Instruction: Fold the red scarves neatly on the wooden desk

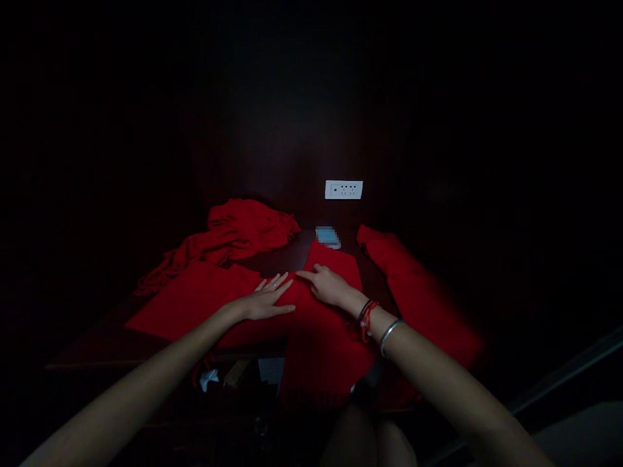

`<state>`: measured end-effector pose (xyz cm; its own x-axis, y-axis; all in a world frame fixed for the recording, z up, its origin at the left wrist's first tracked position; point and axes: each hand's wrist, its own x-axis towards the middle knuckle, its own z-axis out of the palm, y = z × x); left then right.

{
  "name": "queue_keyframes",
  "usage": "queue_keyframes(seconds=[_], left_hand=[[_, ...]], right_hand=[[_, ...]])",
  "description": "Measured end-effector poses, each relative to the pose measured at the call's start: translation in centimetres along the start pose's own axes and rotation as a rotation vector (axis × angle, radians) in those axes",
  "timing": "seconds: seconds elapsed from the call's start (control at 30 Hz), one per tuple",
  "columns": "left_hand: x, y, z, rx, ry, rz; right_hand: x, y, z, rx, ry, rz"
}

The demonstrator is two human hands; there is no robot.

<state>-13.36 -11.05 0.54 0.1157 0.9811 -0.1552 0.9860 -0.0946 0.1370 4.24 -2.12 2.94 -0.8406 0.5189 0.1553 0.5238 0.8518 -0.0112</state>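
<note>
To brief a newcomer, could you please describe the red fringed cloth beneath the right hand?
Below the white rectangular wall socket is a dark table. The red fringed cloth lies centrally under the right hand; unlike the bunched red cloth behind, its end hangs over the front edge.

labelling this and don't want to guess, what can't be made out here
All in the head view:
Blue item by the wall: coarse pixelation hides its detail.
Right-side red cloth: darkness swallows its outer edge.
Right hand: its own back hides whether it grips fabric.
Brown object below the tabletop: shadow hides its outline.
Left forearm: cut off by the bottom edge.
</note>
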Motion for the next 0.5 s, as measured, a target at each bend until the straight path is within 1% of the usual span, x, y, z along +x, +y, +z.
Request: queue_keyframes(seconds=[0.07,0.13,0.23,0.3,0.4,0.47,0.5], left_hand=[[-0.4,-0.2,0.1,0.001,0.033,-0.018],[-0.8,-0.3,0.1,0.027,0.048,-0.027],[-0.8,-0.1,0.1,0.054,0.006,-0.020],[-0.7,0.4,0.0,0.057,-0.030,-0.019],[-0.9,1.7,0.0,0.074,-0.065,-0.009],[-1.4,2.6,-0.1,0.097,-0.081,-0.008],[-1.7,2.9,-0.3,0.104,-0.084,-0.016]], right_hand=[[0.2,-0.9,0.0,-0.086,-0.058,-0.028],[0.4,-1.2,0.1,-0.165,-0.073,-0.027],[0.6,-0.8,-0.1,-0.229,-0.069,-0.037],[0.5,-0.2,-0.4,-0.241,-0.062,-0.033],[0.2,0.9,-0.8,-0.226,-0.006,0.035],[-0.2,1.4,-0.6,-0.190,0.033,0.092],[-0.3,1.6,-0.3,-0.162,0.036,0.097]])
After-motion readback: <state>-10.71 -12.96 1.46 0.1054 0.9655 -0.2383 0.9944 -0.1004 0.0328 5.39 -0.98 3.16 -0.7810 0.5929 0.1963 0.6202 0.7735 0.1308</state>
